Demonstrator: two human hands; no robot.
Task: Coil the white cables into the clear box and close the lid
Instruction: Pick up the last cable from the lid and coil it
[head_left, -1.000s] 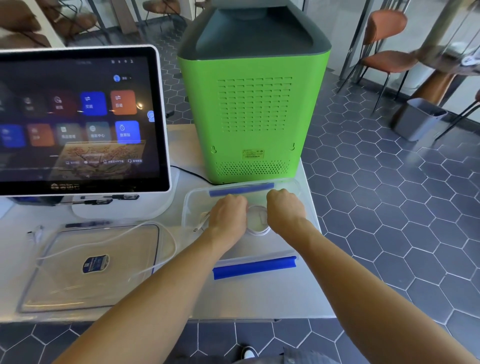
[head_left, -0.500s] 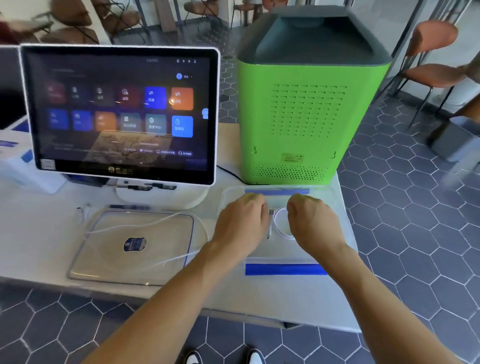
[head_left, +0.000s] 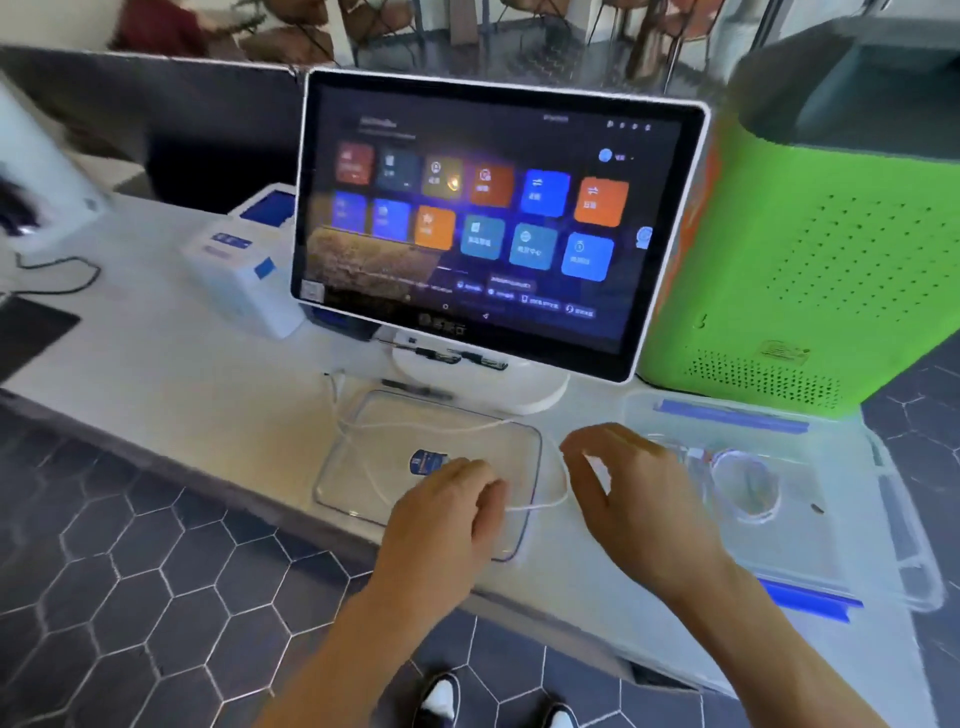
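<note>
On the white counter (head_left: 182, 395), left hand (head_left: 447, 512) presses the white cable (head_left: 540, 503) with relaxed fingers; right hand (head_left: 631, 491) hovers beside it, loosely curled.

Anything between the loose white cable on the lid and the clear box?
Nothing visible. The loose white cable lies across the lid; the clear box sits open beside it, with only the right hand over the gap, left hand on the lid.

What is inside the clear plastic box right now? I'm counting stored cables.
Inside the clear plastic box lies one coiled white cable. Blur hides finer detail. A second white cable lies outside, across the clear lid.
</note>
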